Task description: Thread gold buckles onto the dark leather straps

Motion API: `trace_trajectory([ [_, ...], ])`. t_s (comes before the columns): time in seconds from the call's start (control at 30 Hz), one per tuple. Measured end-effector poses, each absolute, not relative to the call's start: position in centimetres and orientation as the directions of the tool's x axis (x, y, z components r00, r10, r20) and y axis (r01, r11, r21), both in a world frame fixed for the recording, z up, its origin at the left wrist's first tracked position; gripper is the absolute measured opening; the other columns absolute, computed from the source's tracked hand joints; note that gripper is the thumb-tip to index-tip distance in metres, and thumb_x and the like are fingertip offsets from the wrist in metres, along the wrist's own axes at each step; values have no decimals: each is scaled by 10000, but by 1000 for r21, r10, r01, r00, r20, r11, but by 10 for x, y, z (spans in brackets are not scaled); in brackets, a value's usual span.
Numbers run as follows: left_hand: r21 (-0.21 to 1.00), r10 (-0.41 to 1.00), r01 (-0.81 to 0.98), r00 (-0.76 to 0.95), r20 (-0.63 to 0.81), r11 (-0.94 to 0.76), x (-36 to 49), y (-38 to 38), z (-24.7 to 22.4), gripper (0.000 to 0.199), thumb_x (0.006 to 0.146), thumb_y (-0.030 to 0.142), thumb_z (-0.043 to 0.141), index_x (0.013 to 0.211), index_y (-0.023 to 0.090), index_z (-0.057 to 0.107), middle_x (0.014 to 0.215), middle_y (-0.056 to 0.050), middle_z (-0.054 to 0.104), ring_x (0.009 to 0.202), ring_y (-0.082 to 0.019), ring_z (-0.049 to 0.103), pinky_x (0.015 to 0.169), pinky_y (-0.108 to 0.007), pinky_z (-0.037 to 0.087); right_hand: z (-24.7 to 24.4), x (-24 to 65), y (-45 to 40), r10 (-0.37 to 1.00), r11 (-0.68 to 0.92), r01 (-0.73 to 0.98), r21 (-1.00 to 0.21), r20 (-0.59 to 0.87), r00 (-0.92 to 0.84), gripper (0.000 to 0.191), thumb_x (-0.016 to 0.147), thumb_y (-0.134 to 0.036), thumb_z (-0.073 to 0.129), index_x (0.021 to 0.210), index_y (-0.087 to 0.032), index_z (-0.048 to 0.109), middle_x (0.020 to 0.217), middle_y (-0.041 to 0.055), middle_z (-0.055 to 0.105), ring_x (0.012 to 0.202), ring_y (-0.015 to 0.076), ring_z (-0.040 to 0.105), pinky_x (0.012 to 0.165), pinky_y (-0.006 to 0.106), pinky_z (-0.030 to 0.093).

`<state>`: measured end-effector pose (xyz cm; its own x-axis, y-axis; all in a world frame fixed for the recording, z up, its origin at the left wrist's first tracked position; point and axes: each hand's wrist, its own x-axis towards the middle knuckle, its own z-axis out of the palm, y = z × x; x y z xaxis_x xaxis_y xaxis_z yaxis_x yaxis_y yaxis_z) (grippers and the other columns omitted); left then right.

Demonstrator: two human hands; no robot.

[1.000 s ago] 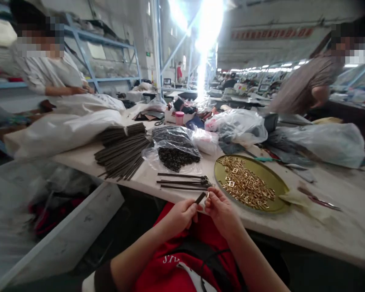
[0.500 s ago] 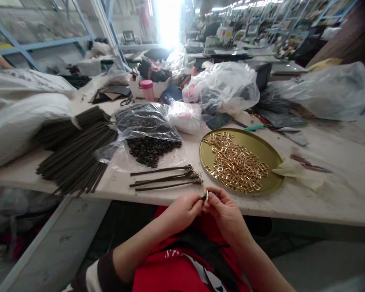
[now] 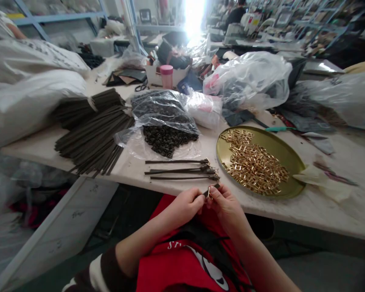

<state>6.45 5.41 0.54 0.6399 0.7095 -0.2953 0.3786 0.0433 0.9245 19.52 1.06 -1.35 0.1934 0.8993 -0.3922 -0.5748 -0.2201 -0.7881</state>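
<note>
Near the tray (image 3: 281, 152), left hand (image 3: 188, 203) pinches a strap (image 3: 206, 192), right hand (image 3: 228, 207) a buckle (image 3: 209, 194); ideally, keep the strap flat.

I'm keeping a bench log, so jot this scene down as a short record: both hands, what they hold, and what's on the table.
Left hand: pinches a dark strap
Right hand: grips a gold buckle at that strap
Tray: right of the hands, heaped with loose buckles
Laid straps: a few, buckles at their right ends
Strap pile: far left
Clear bag: holds small dark pieces
Jar: pink lid, behind the bag
</note>
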Motion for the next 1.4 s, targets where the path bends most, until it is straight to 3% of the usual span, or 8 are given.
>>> trace_trajectory([
  [0.2, 902, 739, 430, 599, -308, 28, 46, 55, 0, 183, 810, 257, 376, 662, 178, 450, 590, 30, 500, 554, -111, 454, 509, -215, 311, -16, 181, 23, 884, -222, -584, -781, -414, 217, 256, 636, -318, 735, 691, -187, 523, 531, -75, 522, 466, 52, 470, 473, 168, 420],
  [0.47, 965, 742, 230, 623, -247, 128, 43, 61, -10, 117, 813, 238, 409, 790, 159, 493, 725, 5, 550, 681, -120, 500, 646, -234, 381, -17, 172, 22, 898, -205, -397, -895, -333, 288, 229, 688, -352, 691, 759, -194, 541, 592, -61, 535, 489, 68, 478, 472, 191, 417],
  [0.73, 959, 768, 142, 575, -283, 247, 47, 62, -16, 158, 805, 308, 466, 756, 160, 447, 665, 19, 511, 611, -106, 473, 583, -229, 378, -14, 172, 16, 920, -286, -509, -812, -381, 91, 255, 657, -278, 713, 860, -206, 578, 716, -25, 622, 585, 96, 556, 575, 230, 459],
  [0.97, 951, 756, 173, 576, -310, 257, 54, 58, -21, 116, 794, 264, 459, 751, 156, 451, 651, 22, 512, 599, -96, 473, 562, -214, 369, -14, 179, 17, 887, -323, -604, -728, -455, 75, 260, 607, -209, 716, 816, -192, 563, 621, -34, 624, 505, 89, 547, 506, 210, 435],
  [1.17, 934, 704, 198, 615, -356, 299, 56, 56, -18, 97, 790, 246, 436, 766, 155, 457, 638, 34, 497, 503, -67, 415, 463, -190, 312, -15, 185, 14, 889, -335, -574, -747, -453, 71, 255, 617, -248, 721, 813, -196, 565, 618, -44, 610, 511, 90, 543, 526, 219, 445],
  [1.3, 895, 649, 202, 628, -430, 399, 55, 56, -14, 99, 713, 149, 459, 812, 159, 463, 554, 73, 430, 441, -52, 365, 418, -173, 267, -17, 185, 14, 889, -321, -551, -770, -446, 104, 255, 613, -274, 726, 789, -197, 559, 635, -42, 597, 513, 94, 533, 521, 227, 445],
  [1.4, 892, 660, 194, 613, -435, 408, 54, 57, -13, 107, 732, 203, 481, 828, 159, 461, 552, 75, 430, 437, -50, 365, 418, -172, 274, -23, 183, 13, 902, -303, -485, -821, -411, 132, 256, 646, -304, 708, 826, -202, 557, 702, -26, 606, 594, 115, 558, 580, 248, 458],
])
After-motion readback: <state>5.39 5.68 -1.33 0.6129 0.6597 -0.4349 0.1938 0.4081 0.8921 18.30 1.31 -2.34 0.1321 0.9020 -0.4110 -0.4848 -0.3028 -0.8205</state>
